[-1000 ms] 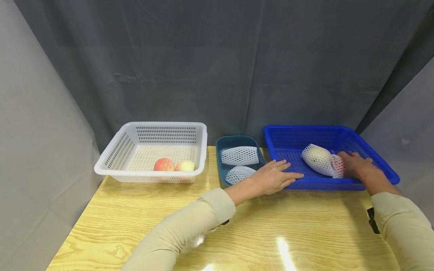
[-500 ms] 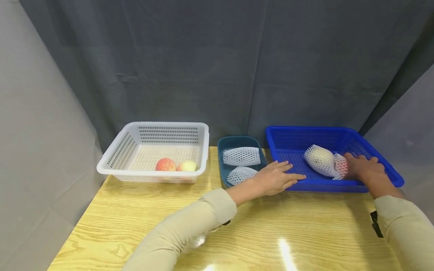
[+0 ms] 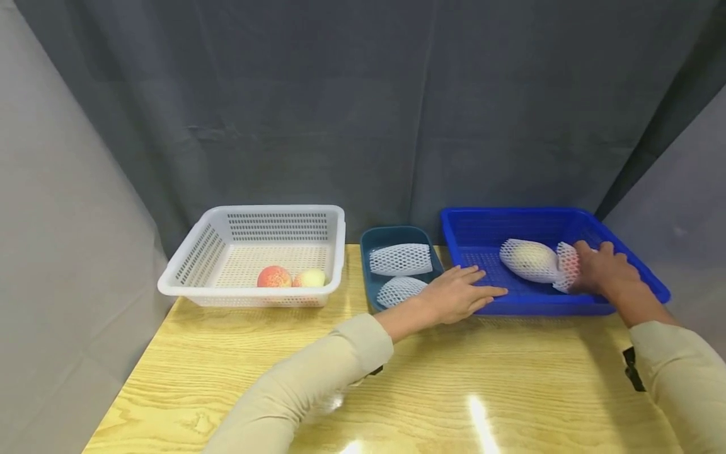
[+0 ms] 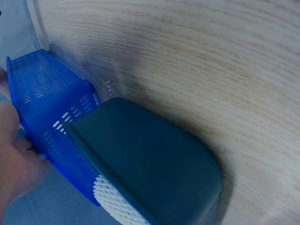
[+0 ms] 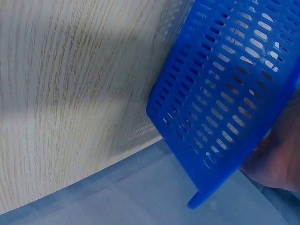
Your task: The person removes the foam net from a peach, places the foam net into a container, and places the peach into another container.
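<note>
In the head view, my right hand (image 3: 605, 271) reaches into the blue basket (image 3: 573, 308) and grips a reddish fruit in a white foam net (image 3: 567, 268), likely a peach; the palm side is hidden. Against it, to the left, lies a pale yellow fruit in a foam net (image 3: 529, 260). My left hand (image 3: 458, 295) rests on the basket's near-left rim with its fingers fairly straight, holding nothing. In the left wrist view that hand (image 4: 21, 164) sits beside the blue rim. From the right wrist, my hand (image 5: 276, 157) shows partly behind the basket wall.
A dark teal tray (image 3: 371, 287) stands between the baskets, with white foam nets (image 3: 401, 260) in it. At the left, a white basket (image 3: 187, 291) holds a red peach (image 3: 275, 276) and a paler one (image 3: 311, 277). A grey curtain (image 3: 317, 94) hangs behind the wooden table (image 3: 454, 391).
The gripped fruit has risen slightly, and its net has turned a little. The pale netted fruit beside it has shifted and lies flatter. My left hand stays in place on the rim.
</note>
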{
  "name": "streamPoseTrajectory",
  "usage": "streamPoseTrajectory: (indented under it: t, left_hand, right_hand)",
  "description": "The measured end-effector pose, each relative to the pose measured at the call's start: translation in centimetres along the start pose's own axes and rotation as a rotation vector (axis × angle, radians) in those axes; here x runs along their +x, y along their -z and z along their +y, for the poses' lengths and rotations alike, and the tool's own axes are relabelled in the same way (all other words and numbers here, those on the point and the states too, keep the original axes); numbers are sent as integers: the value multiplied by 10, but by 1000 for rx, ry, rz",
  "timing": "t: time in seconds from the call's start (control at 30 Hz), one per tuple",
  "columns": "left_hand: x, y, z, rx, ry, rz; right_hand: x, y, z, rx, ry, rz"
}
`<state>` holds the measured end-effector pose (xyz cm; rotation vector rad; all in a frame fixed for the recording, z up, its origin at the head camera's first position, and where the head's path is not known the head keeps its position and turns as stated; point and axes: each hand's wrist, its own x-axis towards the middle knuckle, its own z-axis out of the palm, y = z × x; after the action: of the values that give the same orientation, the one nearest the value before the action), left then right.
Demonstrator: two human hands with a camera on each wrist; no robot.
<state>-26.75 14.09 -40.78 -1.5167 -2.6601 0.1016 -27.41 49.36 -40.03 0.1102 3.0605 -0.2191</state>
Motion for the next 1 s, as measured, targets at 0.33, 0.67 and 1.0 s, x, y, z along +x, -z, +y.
streamPoseTrajectory:
  t: [0.33,0.67,1.0]
  left_hand:
    - [0,2,0,2,-5,-2]
    - [0,1,0,-24,1,-10]
    - [1,0,1,2,-7,-6]
  right_hand:
    - [-6,9,3,-28,-3,77]
    - [-13,19,-6,-84,33,139]
    - [-17,28,-11,-92,29,221]
